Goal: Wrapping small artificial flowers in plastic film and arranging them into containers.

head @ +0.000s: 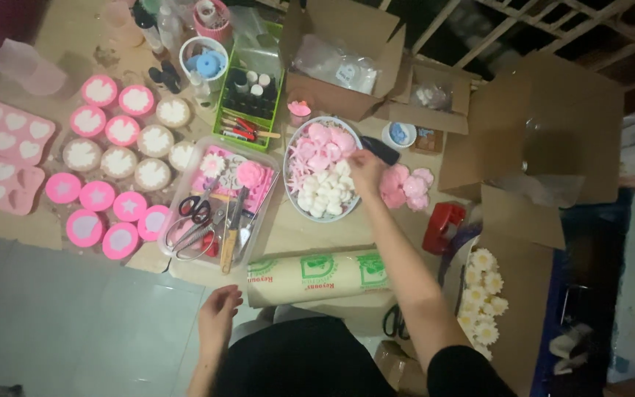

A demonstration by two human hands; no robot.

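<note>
Cluttered with boxes and moulds, our bench (295, 239) carries a bowl (293, 202) of pink and white pieces; right hand (365, 169) fingers pinch 1 piece there, left hand (218, 316) loosely curled, holding nothing.

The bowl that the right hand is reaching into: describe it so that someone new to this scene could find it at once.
Start at the clear plastic tray holding scissors in the middle of the worktop. Just to its right sits a round pale bowl, with the right hand at its right rim. It alone is heaped with loose pieces, pink toward the back and white toward the front.
</note>
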